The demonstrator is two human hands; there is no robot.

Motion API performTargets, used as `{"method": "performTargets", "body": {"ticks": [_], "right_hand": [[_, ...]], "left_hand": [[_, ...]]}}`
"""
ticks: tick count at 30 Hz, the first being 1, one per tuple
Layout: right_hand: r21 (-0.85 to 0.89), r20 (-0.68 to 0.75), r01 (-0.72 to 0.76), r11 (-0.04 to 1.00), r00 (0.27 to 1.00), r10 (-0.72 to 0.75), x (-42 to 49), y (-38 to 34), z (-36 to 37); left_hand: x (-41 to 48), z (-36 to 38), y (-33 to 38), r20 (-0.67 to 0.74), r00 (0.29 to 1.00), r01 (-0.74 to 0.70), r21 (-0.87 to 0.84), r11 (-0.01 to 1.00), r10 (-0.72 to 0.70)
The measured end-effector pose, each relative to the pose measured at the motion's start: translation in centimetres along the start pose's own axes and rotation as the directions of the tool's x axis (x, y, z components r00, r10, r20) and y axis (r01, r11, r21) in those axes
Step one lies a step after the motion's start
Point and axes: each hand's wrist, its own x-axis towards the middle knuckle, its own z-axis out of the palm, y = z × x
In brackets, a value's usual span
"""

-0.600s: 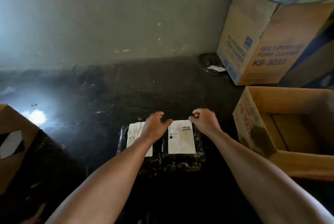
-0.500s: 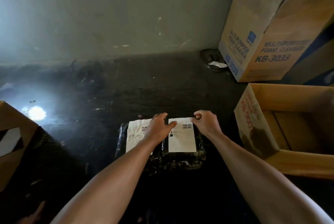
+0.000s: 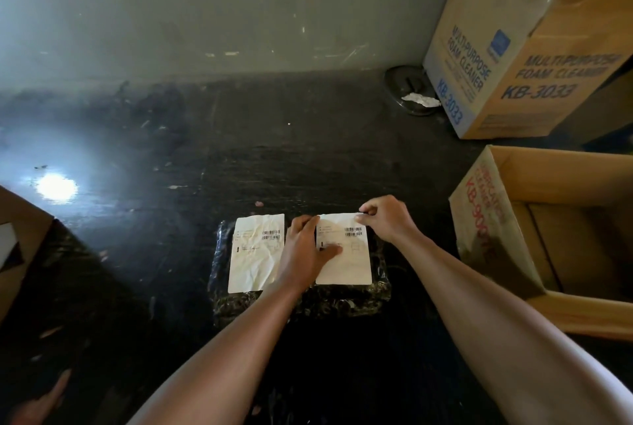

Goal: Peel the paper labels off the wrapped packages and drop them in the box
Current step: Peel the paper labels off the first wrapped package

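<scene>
Two dark plastic-wrapped packages [image 3: 346,299] lie side by side on the black floor, each with a white paper label on top. The left label [image 3: 255,253] is creased and lies flat. My left hand [image 3: 305,253] rests flat between the two labels, its fingers spread and pressing on the left part of the right label [image 3: 346,260]. My right hand [image 3: 387,219] pinches the top right corner of the right label between thumb and fingers. An open cardboard box [image 3: 496,205] with red print stands to the right of the packages.
A tall closed carton [image 3: 513,47] marked foam cleaner stands against the grey wall at the back right, with a round metal lid [image 3: 407,89] and a paper scrap beside it. Another cardboard box [image 3: 20,239] sits at the left edge. Glare shines on the floor.
My left hand has slid down and to the right onto the right label. My right hand has closed on that label's top right corner. The view has tilted slightly down.
</scene>
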Motion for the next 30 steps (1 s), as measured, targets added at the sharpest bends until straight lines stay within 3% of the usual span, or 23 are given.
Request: {"method": "performTargets", "body": {"ticks": [10,17,30], "right_hand": [[0.071,0.05,-0.095,0.993,0.995,0.092,1.4,-0.9,-0.5],[0.022,-0.029,-0.089,0.996,0.996,0.09,1.5,-1.3,0.6],[-0.016,-0.151,0.091,0.996,0.984,-0.092,-0.6,-0.7,1.7]], "left_hand": [[0.0,0.4,0.1,-0.037,0.999,0.019,0.002,1.0,-0.019],[0.2,0.6,0.2,-0.065,0.997,0.042,-0.001,0.999,-0.042],[-0.5,0.8,0.3,-0.111,0.994,0.02,-0.027,0.999,-0.022]]}}
